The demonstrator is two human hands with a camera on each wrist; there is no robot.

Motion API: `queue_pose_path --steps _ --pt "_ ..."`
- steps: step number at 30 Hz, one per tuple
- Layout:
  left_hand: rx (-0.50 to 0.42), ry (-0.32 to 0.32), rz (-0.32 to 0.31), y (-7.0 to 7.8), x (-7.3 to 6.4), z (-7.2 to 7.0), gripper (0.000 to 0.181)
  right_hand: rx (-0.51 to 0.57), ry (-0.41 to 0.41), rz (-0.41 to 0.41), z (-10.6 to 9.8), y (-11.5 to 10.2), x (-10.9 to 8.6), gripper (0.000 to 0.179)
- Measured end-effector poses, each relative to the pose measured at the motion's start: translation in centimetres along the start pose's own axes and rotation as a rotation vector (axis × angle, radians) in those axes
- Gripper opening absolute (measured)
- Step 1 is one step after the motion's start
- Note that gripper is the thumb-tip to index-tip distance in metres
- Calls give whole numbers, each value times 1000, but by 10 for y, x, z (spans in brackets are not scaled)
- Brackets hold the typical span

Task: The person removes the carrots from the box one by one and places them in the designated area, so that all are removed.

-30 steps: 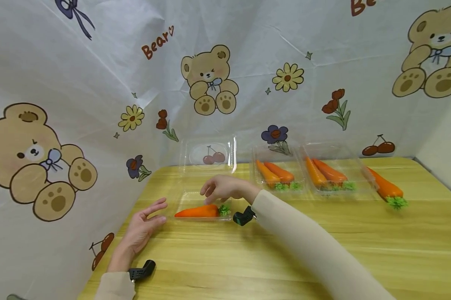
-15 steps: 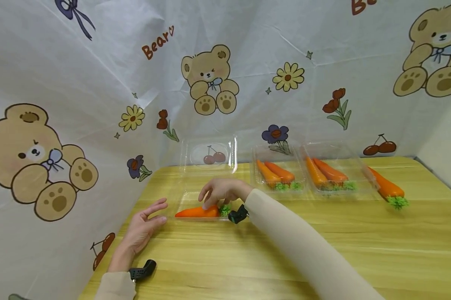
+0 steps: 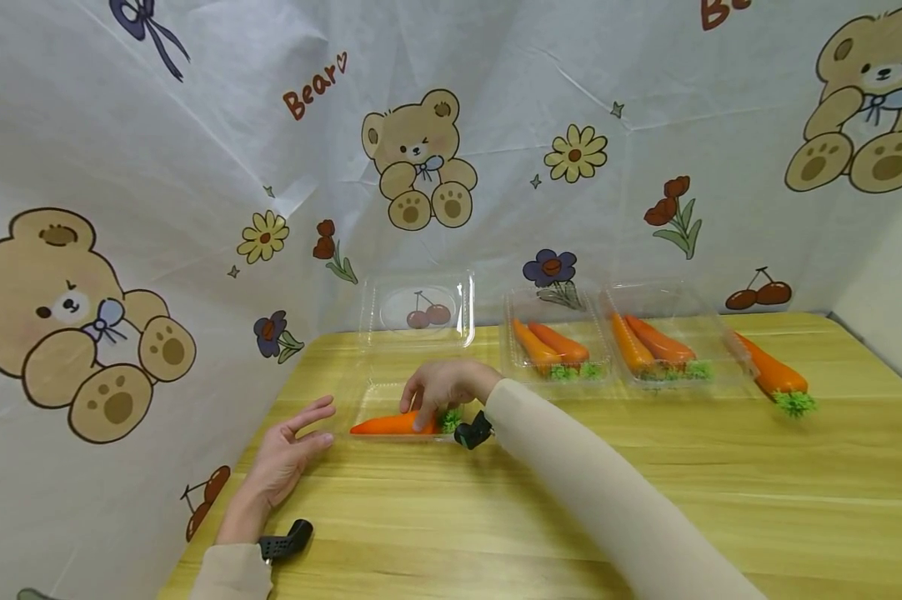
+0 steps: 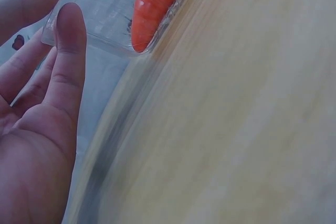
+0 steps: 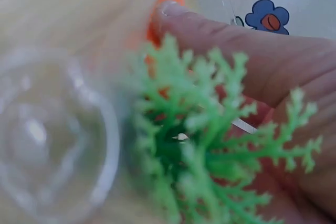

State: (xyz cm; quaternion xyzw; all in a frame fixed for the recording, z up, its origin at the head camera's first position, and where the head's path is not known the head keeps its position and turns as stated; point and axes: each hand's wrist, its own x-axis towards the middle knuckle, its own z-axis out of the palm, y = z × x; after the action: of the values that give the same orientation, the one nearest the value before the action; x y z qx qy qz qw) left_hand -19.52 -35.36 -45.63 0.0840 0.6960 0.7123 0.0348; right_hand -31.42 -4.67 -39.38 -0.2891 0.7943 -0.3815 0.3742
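An orange carrot (image 3: 382,426) with a frilly green top (image 5: 194,150) lies along the front of a clear plastic box (image 3: 363,395). The box's lid (image 3: 466,312) is raised at the back. My right hand (image 3: 451,387) reaches in from above and grips the carrot's thick end, thumb (image 5: 210,30) along its near side; the other fingertips are partly hidden behind it. At the box's left end is my left hand (image 3: 284,458), fingers extended and thumb apart. In the left wrist view its fingertips overlap the box corner (image 4: 50,32).
To the right stand two more clear boxes, each with two carrots (image 3: 559,343) (image 3: 657,342). A loose carrot (image 3: 774,367) lies beside the rightmost one. All rest on a wood-grain table (image 3: 571,517), with a bear-print cloth (image 3: 496,183) behind and at the left.
My right hand has lowered from above the carrot onto its thick end, and the fingers have come around it. The left hand and the boxes have stayed in place.
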Motion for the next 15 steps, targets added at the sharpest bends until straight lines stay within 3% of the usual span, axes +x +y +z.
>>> queue_pose_path --steps 8,15 --pt "5 -3 1 1 -1 1 56 -35 15 11 2 -2 -2 41" --pt "13 -2 2 1 -1 2 58 21 32 -21 2 -3 -4 43"
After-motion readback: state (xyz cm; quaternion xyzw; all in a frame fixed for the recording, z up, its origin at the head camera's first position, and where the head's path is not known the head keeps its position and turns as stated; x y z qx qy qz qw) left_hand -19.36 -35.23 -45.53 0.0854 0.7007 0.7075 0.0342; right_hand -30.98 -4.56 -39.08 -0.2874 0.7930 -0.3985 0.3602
